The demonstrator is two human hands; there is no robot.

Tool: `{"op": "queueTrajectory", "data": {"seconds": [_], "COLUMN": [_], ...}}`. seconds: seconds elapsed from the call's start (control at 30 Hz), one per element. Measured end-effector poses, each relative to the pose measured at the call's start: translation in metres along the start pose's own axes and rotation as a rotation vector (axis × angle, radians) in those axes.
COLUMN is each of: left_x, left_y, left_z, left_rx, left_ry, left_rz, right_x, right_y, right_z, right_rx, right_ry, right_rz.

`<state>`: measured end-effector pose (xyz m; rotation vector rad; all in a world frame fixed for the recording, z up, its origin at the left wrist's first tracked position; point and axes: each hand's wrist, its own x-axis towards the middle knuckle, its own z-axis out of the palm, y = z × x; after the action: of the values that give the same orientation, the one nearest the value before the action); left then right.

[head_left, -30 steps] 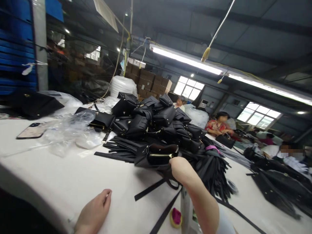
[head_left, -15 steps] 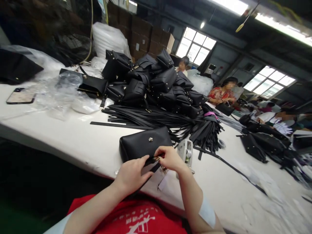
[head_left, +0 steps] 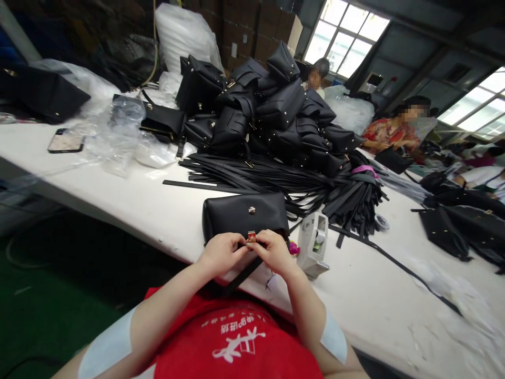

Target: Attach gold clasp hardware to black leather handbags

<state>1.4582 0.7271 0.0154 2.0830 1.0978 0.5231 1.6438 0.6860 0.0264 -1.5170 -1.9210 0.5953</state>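
In the head view, we keep our left hand (head_left: 224,253) and right hand (head_left: 273,252) close together, thumbs and fingertips meeting in a narrow pinch on a small gold fitting (head_left: 251,236). We cannot tell whether they also grip the edge beneath it. The fitting sits at the near side of a black bag (head_left: 226,213), which lies on the desk (head_left: 185,210) right in front of us, a second piece of gold hardware (head_left: 251,210) on its upper face. A black strap (head_left: 245,275) slants down below our hands. Just beside our right hand we see a pale tape dispenser (head_left: 313,245) and a bit of magenta material (head_left: 294,248). Beyond the bag we have loose black strips (head_left: 252,171), and behind them a heap of black bags (head_left: 280,105). A phone (head_left: 66,141) lies well apart, near clear plastic wrapping (head_left: 122,142).
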Motion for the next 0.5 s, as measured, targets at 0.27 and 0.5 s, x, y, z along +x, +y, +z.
{"op": "queueTrajectory", "data": {"seconds": [0.27,0.5], "left_x": [0.005,0.016], "left_y": [0.0,0.004], "left_z": [-0.005,0.0], "left_rx": [-0.232,-0.171], "left_ry": [0.122,0.223], "left_rz": [-0.023,0.033], "right_x": [0.001,0.002], "right_y": [0.004,0.007], "right_z": [-0.002,-0.004], "right_rx": [0.126,0.32], "right_ry": [-0.058,-0.148], "right_rz": [0.074,0.261]}}
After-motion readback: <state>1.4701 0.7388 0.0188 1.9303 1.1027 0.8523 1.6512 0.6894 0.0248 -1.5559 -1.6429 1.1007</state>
